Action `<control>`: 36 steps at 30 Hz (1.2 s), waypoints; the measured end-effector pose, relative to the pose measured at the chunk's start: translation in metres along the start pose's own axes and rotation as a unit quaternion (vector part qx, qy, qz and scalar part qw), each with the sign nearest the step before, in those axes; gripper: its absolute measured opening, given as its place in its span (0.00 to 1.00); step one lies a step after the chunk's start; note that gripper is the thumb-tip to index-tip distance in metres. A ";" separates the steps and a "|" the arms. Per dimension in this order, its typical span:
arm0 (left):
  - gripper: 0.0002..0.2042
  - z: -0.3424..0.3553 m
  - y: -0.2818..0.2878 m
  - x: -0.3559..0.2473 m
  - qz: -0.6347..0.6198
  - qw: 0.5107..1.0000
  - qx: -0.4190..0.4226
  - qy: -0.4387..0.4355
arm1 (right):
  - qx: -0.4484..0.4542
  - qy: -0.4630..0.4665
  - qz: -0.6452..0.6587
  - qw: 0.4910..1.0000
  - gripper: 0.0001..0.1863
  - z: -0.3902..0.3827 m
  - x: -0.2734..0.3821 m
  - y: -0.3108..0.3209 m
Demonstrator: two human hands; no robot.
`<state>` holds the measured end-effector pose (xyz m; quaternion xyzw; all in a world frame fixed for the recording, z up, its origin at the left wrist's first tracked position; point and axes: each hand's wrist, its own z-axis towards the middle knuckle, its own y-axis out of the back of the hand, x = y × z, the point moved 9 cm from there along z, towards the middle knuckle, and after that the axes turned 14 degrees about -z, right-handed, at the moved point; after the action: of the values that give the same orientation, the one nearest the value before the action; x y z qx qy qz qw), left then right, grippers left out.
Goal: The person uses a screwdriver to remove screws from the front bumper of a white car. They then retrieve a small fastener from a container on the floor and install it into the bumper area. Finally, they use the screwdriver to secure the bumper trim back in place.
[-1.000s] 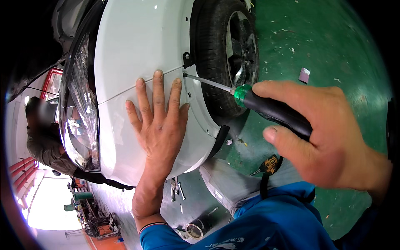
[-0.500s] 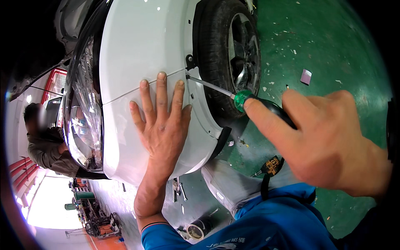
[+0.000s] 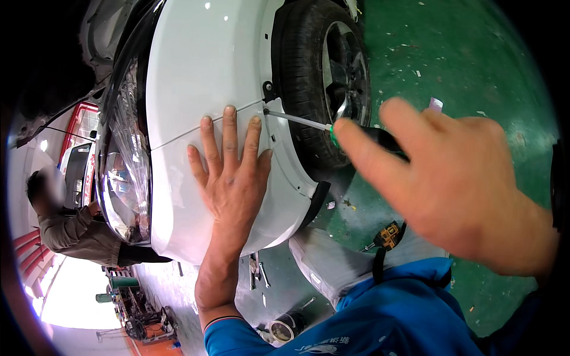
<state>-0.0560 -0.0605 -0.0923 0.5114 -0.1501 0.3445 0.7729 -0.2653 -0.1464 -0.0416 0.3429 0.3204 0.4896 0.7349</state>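
My left hand (image 3: 234, 184) lies flat with fingers spread on the white bumper panel (image 3: 175, 202), its fingertips at the seam with the white fender (image 3: 202, 53). My right hand (image 3: 463, 190) is closed round the handle of a screwdriver (image 3: 297, 120), forefinger reaching along the handle toward the shaft. Most of the green and black handle is hidden behind the fingers. The metal shaft points left, and its tip touches the wheel-arch edge just below the seam. Right above the tip sits a black bracket (image 3: 269, 91) with a bolt.
A tyre (image 3: 300, 83) stands close to the screwdriver shaft. Behind plastic film is the headlight (image 3: 127, 178). A yellow and black power tool (image 3: 389, 235) lies near my leg. Wrenches (image 3: 263, 275) and an open can (image 3: 287, 326) are on the floor. Another person (image 3: 71, 228) stands at the left.
My right hand has shifted its fingers on the screwdriver and now covers more of the handle. My left hand remains on the bumper. The other person has leaned slightly left.
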 end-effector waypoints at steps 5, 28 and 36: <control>0.31 0.001 0.002 -0.004 -0.003 1.000 0.002 0.007 | 0.022 0.079 -0.121 0.989 0.30 0.005 0.013 0.003; 0.32 0.002 0.007 -0.004 -0.050 0.999 -0.012 0.006 | 0.080 -0.117 0.177 0.974 0.28 0.020 -0.001 0.012; 0.31 0.002 0.001 0.009 -0.090 0.995 -0.045 -0.010 | 0.136 -0.157 0.278 0.938 0.25 0.007 -0.015 -0.010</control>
<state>-0.0502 -0.0584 -0.0852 0.4912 -0.1264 0.2614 0.8213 -0.2591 -0.1648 -0.0441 0.5870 0.1565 0.5664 0.5569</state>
